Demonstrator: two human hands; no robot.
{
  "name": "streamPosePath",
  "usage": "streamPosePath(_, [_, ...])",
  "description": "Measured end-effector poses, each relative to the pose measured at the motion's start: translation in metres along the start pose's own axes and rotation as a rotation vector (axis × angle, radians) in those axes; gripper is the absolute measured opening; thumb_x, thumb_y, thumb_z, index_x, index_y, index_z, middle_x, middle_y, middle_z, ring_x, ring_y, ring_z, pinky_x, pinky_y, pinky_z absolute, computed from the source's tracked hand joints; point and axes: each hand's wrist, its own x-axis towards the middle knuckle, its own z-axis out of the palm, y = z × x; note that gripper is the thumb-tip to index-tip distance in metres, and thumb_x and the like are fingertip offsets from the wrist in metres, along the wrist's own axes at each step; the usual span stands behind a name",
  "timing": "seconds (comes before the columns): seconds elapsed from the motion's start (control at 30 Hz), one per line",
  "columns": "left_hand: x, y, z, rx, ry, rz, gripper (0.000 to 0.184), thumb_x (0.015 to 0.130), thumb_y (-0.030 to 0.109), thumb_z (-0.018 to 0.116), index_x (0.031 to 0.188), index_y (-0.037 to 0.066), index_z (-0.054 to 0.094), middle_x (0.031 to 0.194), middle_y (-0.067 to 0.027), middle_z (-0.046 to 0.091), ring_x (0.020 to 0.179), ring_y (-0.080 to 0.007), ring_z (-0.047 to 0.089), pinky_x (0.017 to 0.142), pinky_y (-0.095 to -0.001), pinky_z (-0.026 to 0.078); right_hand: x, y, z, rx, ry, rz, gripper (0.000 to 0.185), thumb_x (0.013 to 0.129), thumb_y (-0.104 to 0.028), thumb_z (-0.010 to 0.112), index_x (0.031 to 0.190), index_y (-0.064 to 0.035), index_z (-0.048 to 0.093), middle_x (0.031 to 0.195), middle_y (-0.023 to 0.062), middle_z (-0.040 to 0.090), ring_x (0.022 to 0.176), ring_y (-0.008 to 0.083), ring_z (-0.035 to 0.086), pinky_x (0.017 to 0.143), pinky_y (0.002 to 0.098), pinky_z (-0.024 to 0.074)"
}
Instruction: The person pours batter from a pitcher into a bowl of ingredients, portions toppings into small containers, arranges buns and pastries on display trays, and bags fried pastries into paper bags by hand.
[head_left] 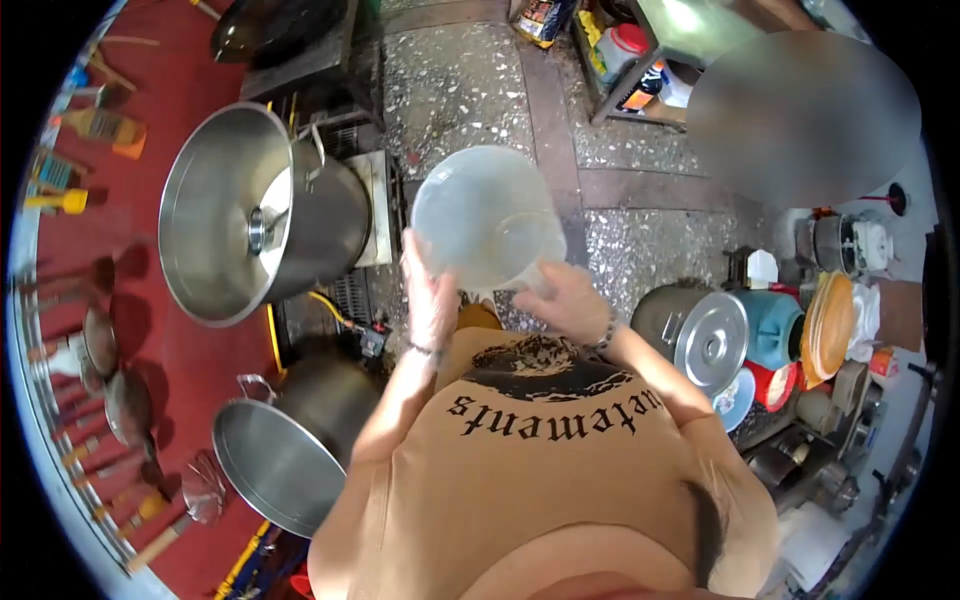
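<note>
A translucent white plastic bucket (468,205) is held in front of my body, above the floor. My left hand (430,300) is against its left side, with the fingers pressed along the wall. My right hand (572,302) grips the lower right side near the bottom edge, its fingers partly hidden. A fainter round outline shows on the bucket's lower right part; I cannot tell whether anything is inside. To the left of my left hand stands a large steel stockpot (325,215).
A second steel pot (330,405) stands lower left. Ladles and strainers (125,400) hang along the red wall (190,380). At the right are a lidded pot (712,342), a teal jug (768,328) and round boards (828,325). A metal shelf (690,35) holds bottles. Speckled floor (455,90) lies ahead.
</note>
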Motion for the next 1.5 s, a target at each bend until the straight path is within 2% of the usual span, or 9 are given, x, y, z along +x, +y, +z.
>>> streamPosePath(0.17, [0.212,0.082,0.070,0.101,-0.328,0.145,0.078,0.083,0.012,0.055,0.148,-0.004,0.015,0.137,-0.0297,0.037,0.131,-0.0392,0.037,0.110,-0.0456,0.032,0.131,0.050,-0.092,0.111,0.094,0.267,0.035,0.091,-0.035,0.058,0.090,-0.0009,0.065,0.077,0.0169,0.063,0.072,0.0298,0.062,0.068,0.0384,0.0489])
streamPosePath(0.23, [0.288,0.099,0.100,0.002,-0.432,0.156,0.077,0.083,0.012,0.053,0.148,-0.003,0.015,0.137,-0.0300,0.037,0.134,-0.0400,0.033,0.111,-0.0459,0.029,0.191,0.073,-0.117,0.092,0.347,0.169,0.024,0.092,-0.026,0.058,0.094,-0.0038,0.069,0.075,0.0037,0.065,0.071,0.0112,0.060,0.065,0.0272,0.0480])
streamPosePath(0.4, [0.495,0.129,0.135,0.088,-0.472,0.256,0.079,0.080,0.011,0.054,0.148,-0.003,0.015,0.138,-0.0301,0.034,0.136,-0.0411,0.026,0.114,-0.0439,0.025,0.393,0.107,-0.184,0.338,0.293,0.164,0.027,0.091,-0.026,0.060,0.093,0.0001,0.066,0.078,0.0077,0.062,0.073,0.0163,0.056,0.071,0.0309,0.0473])
streamPosePath(0.47, [0.574,0.105,0.126,0.114,-0.271,0.197,0.082,0.079,0.011,0.055,0.149,-0.002,0.014,0.142,-0.0291,0.031,0.136,-0.0399,0.028,0.114,-0.0434,0.025,0.502,0.116,-0.211,-0.054,0.042,0.102,0.031,0.092,-0.030,0.059,0.096,0.0008,0.065,0.080,0.0139,0.061,0.074,0.0222,0.058,0.070,0.0334,0.0473])
streamPosePath(0.77, [0.922,0.168,0.030,-0.287,0.181,0.139,0.083,0.075,-0.011,0.038,0.152,0.005,0.011,0.152,-0.0143,0.021,0.139,-0.0291,0.027,0.113,-0.0402,0.024,0.964,0.047,-0.248,0.141,-0.085,-0.381,0.049,0.092,-0.047,0.051,0.080,-0.0006,0.061,0.073,0.0195,0.059,0.076,0.0357,0.059,0.079,0.0462,0.0467])
streamPosePath(1.0, [1.257,0.255,0.070,-0.366,-0.056,0.099,0.082,0.075,-0.011,0.036,0.151,-0.001,0.005,0.155,-0.0166,0.019,0.140,-0.0303,0.027,0.114,-0.0379,0.024,1.226,0.051,-0.361,-0.008,-0.042,-0.247,0.054,0.091,-0.052,0.049,0.076,-0.0026,0.066,0.070,0.0204,0.062,0.083,0.0351,0.063,0.110,0.0543,0.0259])
streamPosePath(1.27, [1.573,0.319,0.170,-0.279,-0.109,0.243,0.082,0.074,-0.011,0.038,0.151,0.003,0.012,0.154,-0.0157,0.019,0.138,-0.0306,0.029,0.112,-0.0362,0.027,1.519,0.096,-0.501,0.155,0.165,-0.136,0.049,0.098,-0.045,0.039,0.086,-0.0115,0.073,0.076,0.0043,0.071,0.080,0.0269,0.067,0.114,0.0491,0.0205])
streamPosePath(1.4, [1.709,0.343,0.184,0.108,0.136,0.192,0.068,0.088,0.001,0.046,0.149,0.002,0.017,0.149,-0.0160,0.028,0.135,-0.0280,0.033,0.111,-0.0380,0.029,1.677,0.093,-0.575,0.127,-0.037,-0.164,0.052,0.094,-0.044,0.042,0.075,-0.0058,0.072,0.067,0.0108,0.068,0.076,0.0298,0.066,0.107,0.0424,0.0356])
streamPosePath(1.5, [1.797,0.401,0.215,-0.262,0.034,0.049,0.064,0.093,0.013,0.053,0.147,-0.001,0.021,0.146,-0.0156,0.032,0.133,-0.0256,0.035,0.110,-0.0379,0.029,1.765,0.099,-0.623,0.140,-0.118,0.023,0.055,0.090,-0.049,0.049,0.073,-0.0008,0.069,0.069,0.0159,0.067,0.075,0.0348,0.065,0.087,0.0416,0.0493])
